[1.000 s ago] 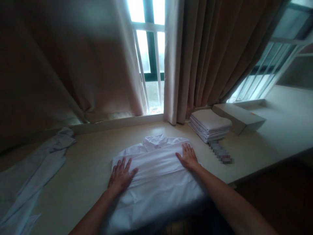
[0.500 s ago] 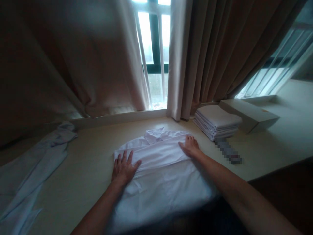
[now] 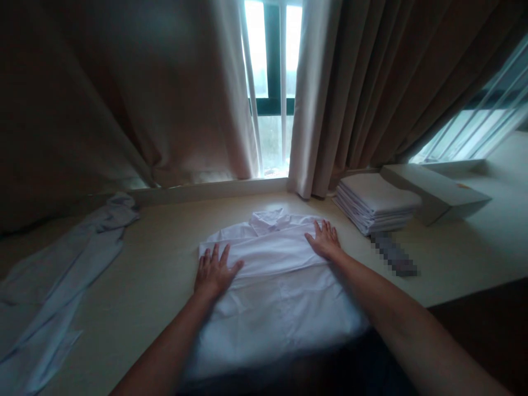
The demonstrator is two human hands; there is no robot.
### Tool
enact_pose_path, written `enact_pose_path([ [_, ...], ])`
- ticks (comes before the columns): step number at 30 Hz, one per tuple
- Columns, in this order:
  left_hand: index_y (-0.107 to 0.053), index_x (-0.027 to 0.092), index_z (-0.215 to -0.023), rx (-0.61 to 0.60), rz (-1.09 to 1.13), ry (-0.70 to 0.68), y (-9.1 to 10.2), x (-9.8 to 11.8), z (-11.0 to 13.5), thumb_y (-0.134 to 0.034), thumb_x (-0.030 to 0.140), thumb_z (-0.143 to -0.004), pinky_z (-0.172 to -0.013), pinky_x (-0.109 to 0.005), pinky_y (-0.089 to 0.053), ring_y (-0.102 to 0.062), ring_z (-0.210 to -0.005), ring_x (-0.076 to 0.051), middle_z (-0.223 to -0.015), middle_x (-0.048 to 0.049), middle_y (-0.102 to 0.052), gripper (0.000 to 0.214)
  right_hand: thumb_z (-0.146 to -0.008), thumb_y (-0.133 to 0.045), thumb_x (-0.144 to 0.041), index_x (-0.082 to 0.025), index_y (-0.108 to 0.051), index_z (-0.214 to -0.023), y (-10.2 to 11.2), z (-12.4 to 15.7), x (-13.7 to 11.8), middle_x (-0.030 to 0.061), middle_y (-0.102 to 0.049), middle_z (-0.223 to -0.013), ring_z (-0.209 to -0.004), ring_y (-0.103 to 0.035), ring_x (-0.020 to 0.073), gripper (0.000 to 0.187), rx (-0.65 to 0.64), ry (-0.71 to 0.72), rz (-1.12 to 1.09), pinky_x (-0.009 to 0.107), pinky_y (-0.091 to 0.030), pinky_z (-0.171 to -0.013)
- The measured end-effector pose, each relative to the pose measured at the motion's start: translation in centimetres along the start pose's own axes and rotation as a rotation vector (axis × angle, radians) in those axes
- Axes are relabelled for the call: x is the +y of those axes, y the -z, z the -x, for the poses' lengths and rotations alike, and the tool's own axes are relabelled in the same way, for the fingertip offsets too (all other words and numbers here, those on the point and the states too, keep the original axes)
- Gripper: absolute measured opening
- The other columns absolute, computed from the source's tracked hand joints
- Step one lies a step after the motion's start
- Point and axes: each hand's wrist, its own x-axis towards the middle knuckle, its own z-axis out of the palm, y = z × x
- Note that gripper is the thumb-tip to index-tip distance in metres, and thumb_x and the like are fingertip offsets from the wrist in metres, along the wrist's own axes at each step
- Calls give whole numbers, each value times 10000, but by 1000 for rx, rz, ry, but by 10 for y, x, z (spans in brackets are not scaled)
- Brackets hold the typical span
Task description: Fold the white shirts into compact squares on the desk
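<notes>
A white collared shirt [image 3: 272, 297] lies in front of me, its collar toward the window and its lower end hanging near my body. Its sleeves appear to be laid across the upper part. My left hand [image 3: 216, 272] rests flat on the left side of the shirt, fingers spread. On the opposite side, near the shoulder, my right hand [image 3: 325, 240] presses on the cloth with its fingers apart. Neither hand grips anything. The lowest edge of the shirt is dark and blurred.
A stack of folded white cloths [image 3: 376, 203] stands at the right, beside a pale box [image 3: 435, 190]. Closer in lies a pixelated item [image 3: 394, 254]. Crumpled white garments [image 3: 70, 280] lie on the left of the pale surface [image 3: 165, 242]. Curtains [image 3: 355, 99] hang at the back.
The view has shifted slightly, so everything sits a little further right and mostly higher. My right hand's fingers have spread and straightened on the shirt; my left hand stays flat.
</notes>
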Motion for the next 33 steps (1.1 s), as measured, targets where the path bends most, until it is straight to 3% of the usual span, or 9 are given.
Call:
enact_pose_path([
  [6,-279,233,-1493,-90,2,-12,8,-4,-11,-276,803,-760,-1140,-490,-118,-190,-1432,-342,-1567,-121,-241,928,-888,-233,-713,-199,-135,-1532,2,3,-3,134,-119,-1584,-1454,-31,264,830,12,-4,15,453,20,-1141],
  [13,-262,244,-1497,-28,-10,-18,1,-10,-31,-237,744,-817,-1146,-498,-66,-154,-1445,-324,-1584,-104,-195,844,-893,-311,-678,-194,-162,-1528,4,3,-7,119,-109,-1589,-1455,-26,269,812,11,-3,-6,458,20,-1144],
  [17,-239,248,-1503,-23,5,-19,-4,-10,-33,-242,736,-820,-1143,-506,-66,-162,-1440,-328,-1583,-104,-200,839,-920,-361,-572,-189,-235,-1510,19,6,6,76,-198,-1576,-1448,-105,237,716,13,89,-95,414,-68,-1157],
  [21,-230,248,-1505,-10,3,-20,-7,-12,-35,-239,735,-817,-1141,-518,-51,-152,-1441,-329,-1581,-105,-201,843,-963,-271,-382,-102,-386,-1429,28,40,37,125,-410,-1465,-1365,-318,196,555,183,54,-185,337,-212,-1130],
  [23,-224,250,-1507,-3,2,-23,-9,-13,-36,-235,738,-815,-1142,-517,-38,-143,-1444,-324,-1583,-103,-196,847,-959,-285,-367,-90,-407,-1409,26,69,49,143,-435,-1439,-1350,-340,205,542,251,30,-168,344,-227,-1126],
  [28,-233,247,-1504,-30,-2,-25,-5,-10,-33,-215,734,-818,-1141,-519,-55,-166,-1440,-320,-1582,-101,-203,841,-964,-334,-430,-165,-368,-1449,15,125,46,110,-321,-1523,-1412,-213,259,554,200,73,-36,449,-120,-1144],
  [33,-292,148,-1485,95,-90,-26,13,0,-26,-198,657,-860,-1148,-499,-54,-161,-1443,-313,-1562,-147,-244,811,-942,-357,-280,-168,-415,-1423,26,129,34,117,-386,-1485,-1388,-262,257,498,172,27,-2,424,-111,-1135],
])
